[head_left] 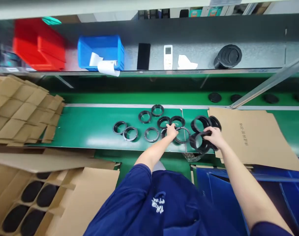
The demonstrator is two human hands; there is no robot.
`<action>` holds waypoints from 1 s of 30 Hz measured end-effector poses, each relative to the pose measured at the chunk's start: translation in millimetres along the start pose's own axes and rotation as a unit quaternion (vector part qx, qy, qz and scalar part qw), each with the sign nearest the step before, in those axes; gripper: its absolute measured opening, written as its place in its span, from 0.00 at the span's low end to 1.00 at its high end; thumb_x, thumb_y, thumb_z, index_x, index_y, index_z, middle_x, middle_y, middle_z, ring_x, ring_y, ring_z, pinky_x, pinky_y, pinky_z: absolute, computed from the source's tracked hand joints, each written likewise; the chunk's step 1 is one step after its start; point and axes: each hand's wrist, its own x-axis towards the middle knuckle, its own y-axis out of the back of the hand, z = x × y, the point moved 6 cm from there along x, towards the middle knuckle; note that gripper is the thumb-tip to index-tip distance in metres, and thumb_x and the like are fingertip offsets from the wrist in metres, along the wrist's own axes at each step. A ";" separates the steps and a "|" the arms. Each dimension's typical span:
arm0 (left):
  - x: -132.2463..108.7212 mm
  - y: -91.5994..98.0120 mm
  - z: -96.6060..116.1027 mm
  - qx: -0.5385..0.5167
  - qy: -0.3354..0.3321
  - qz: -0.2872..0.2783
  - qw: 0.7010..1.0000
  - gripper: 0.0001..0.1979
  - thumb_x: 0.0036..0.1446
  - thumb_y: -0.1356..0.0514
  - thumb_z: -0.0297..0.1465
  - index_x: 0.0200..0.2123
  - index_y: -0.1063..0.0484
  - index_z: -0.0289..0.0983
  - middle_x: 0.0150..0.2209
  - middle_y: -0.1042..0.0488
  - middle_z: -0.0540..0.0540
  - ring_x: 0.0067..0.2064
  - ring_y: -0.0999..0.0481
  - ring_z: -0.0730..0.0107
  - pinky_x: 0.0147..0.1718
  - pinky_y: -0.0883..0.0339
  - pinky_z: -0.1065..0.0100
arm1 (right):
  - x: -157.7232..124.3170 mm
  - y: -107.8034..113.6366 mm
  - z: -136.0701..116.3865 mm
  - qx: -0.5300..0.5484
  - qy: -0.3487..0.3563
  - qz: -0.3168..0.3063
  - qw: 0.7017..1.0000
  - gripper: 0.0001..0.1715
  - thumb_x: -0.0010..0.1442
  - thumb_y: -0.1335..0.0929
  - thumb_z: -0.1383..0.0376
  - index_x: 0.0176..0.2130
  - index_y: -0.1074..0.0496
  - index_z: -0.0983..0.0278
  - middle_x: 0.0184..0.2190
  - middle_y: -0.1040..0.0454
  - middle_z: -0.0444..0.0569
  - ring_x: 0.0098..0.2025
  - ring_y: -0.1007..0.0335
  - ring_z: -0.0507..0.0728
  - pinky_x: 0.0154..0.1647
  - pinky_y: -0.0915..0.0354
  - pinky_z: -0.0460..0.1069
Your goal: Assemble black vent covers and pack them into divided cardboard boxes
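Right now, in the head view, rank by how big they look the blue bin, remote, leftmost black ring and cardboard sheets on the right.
1. Cardboard sheets
2. Blue bin
3. Remote and black ring, unranked: the remote looks taller, the ring wider.

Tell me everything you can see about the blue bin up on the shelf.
The blue bin is an open-topped, box-shaped container, apparently plastic, with its interior partly visible. It sits upright on the grey shelf, near the front edge, between a red bin and a dark phone-like slab. Crumpled white paper touches it, hanging over its front and hiding part of it. Nobody is touching it.
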 end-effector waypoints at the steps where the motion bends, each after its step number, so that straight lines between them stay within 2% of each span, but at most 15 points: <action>1: 10.4 2.5 -7.6 0.004 0.003 -0.002 1.000 0.22 0.53 0.34 0.25 0.52 0.31 0.40 0.61 0.42 0.38 0.39 0.20 0.68 0.46 0.27 0.65 | 18.6 -9.7 -19.5 -0.028 -0.024 -0.020 0.999 0.21 0.55 0.28 0.67 0.49 0.24 0.61 0.56 0.33 0.53 0.53 0.28 0.59 0.55 0.32 0.50; 3: 28.7 7.6 -21.0 0.013 0.006 -0.009 1.000 0.22 0.55 0.34 0.26 0.53 0.32 0.40 0.64 0.44 0.36 0.42 0.19 0.65 0.45 0.27 0.64 | 46.2 -26.7 -45.9 -0.076 -0.070 -0.058 0.993 0.24 0.57 0.29 0.66 0.54 0.26 0.60 0.62 0.42 0.56 0.49 0.27 0.56 0.51 0.33 0.49; 5: 43.2 13.3 -34.2 0.025 0.008 -0.020 0.999 0.22 0.56 0.34 0.26 0.54 0.33 0.41 0.66 0.46 0.34 0.44 0.18 0.62 0.45 0.27 0.63 | 61.4 -39.8 -60.0 -0.114 -0.103 -0.083 0.985 0.24 0.61 0.31 0.66 0.56 0.28 0.61 0.63 0.47 0.57 0.43 0.28 0.52 0.47 0.34 0.48; 11: 67.6 40.5 -74.7 0.056 0.000 -0.045 0.997 0.24 0.58 0.33 0.31 0.56 0.36 0.41 0.72 0.54 0.31 0.48 0.18 0.59 0.48 0.28 0.62 | 73.9 -79.9 -85.1 -0.132 -0.132 -0.121 0.975 0.21 0.65 0.34 0.68 0.57 0.28 0.63 0.62 0.46 0.56 0.34 0.34 0.45 0.42 0.37 0.45; 15: 71.0 59.0 -97.5 0.066 0.011 -0.047 0.997 0.26 0.60 0.33 0.35 0.59 0.37 0.42 0.73 0.57 0.30 0.48 0.17 0.58 0.50 0.29 0.61 | 83.0 -108.3 -99.6 -0.131 -0.119 -0.150 0.973 0.23 0.65 0.34 0.68 0.60 0.30 0.64 0.63 0.45 0.58 0.36 0.33 0.45 0.43 0.36 0.44; 18: 62.4 68.5 -112.7 0.069 0.023 -0.062 0.995 0.35 0.58 0.31 0.42 0.64 0.39 0.44 0.75 0.61 0.29 0.51 0.18 0.54 0.51 0.29 0.61 | 89.3 -121.1 -99.4 -0.138 -0.118 -0.168 0.969 0.25 0.66 0.33 0.67 0.61 0.30 0.62 0.67 0.48 0.60 0.41 0.28 0.49 0.47 0.35 0.45; 20: 54.1 76.1 -119.9 0.074 0.011 -0.076 0.994 0.41 0.57 0.31 0.47 0.69 0.43 0.48 0.76 0.63 0.30 0.52 0.19 0.53 0.51 0.29 0.60 | 92.1 -126.5 -94.4 -0.143 -0.117 -0.182 0.966 0.30 0.65 0.31 0.66 0.64 0.32 0.61 0.70 0.53 0.63 0.46 0.26 0.53 0.49 0.33 0.48; 22: 49.1 91.0 -124.6 0.084 -0.010 -0.060 0.995 0.42 0.59 0.35 0.51 0.71 0.48 0.52 0.75 0.57 0.33 0.52 0.20 0.52 0.50 0.28 0.60 | 93.6 -130.4 -88.1 -0.149 -0.108 -0.195 0.963 0.38 0.62 0.28 0.62 0.69 0.37 0.59 0.72 0.60 0.66 0.51 0.25 0.58 0.52 0.32 0.51; 24: 51.3 115.4 -126.1 0.095 -0.030 -0.002 0.995 0.35 0.66 0.42 0.50 0.72 0.47 0.51 0.69 0.43 0.37 0.53 0.22 0.54 0.48 0.28 0.61 | 93.3 -131.1 -82.0 -0.163 -0.097 -0.190 0.963 0.44 0.62 0.27 0.58 0.71 0.41 0.55 0.74 0.65 0.65 0.56 0.27 0.64 0.54 0.31 0.55; 27: 68.8 153.3 -124.0 0.129 -0.044 0.083 0.987 0.23 0.72 0.51 0.41 0.65 0.35 0.44 0.59 0.30 0.38 0.58 0.28 0.56 0.53 0.31 0.60 | 88.2 -125.7 -73.5 -0.182 -0.088 -0.140 0.969 0.42 0.65 0.31 0.53 0.72 0.44 0.53 0.75 0.64 0.62 0.64 0.34 0.72 0.58 0.32 0.61; 30: 95.6 176.1 -124.3 0.158 -0.023 0.106 0.982 0.18 0.71 0.50 0.36 0.57 0.27 0.41 0.57 0.26 0.38 0.62 0.34 0.53 0.63 0.40 0.52 | 79.0 -120.4 -62.0 -0.168 -0.082 -0.098 0.977 0.38 0.66 0.34 0.51 0.71 0.41 0.57 0.74 0.61 0.62 0.66 0.38 0.76 0.58 0.32 0.65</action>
